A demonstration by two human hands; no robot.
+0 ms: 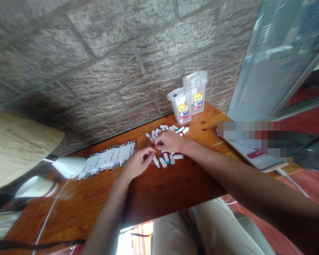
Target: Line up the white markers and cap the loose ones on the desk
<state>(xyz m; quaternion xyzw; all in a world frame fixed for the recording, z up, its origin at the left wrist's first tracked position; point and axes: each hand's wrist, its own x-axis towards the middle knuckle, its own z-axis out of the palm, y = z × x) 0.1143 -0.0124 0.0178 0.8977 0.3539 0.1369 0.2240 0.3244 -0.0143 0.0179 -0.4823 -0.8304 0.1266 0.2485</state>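
Over the wooden table, my left hand (pixel 140 161) is closed, thumb and fingers pinched together at a white marker (pixel 156 161) that slants down past the fingertips. Close beside it, my right hand (pixel 170 141) has its fingers curled into a pinch; whatever may be in them is hidden. Loose white markers with coloured bands, such as one red-banded marker (pixel 184 131), lie around and partly beneath the right hand. Short white pieces that look like caps (pixel 163 162) lie in front of it. To the left, a long row of white markers (pixel 108 157) is laid side by side.
Two clear plastic boxes (pixel 179 101) with yellow labels stand at the back by the stone wall (pixel 101 81). A white paper cup (pixel 37 186), a white cone-shaped object (pixel 69 166) and a cable (pixel 53 205) are at the left. A notebook (pixel 268 161) lies at the right edge.
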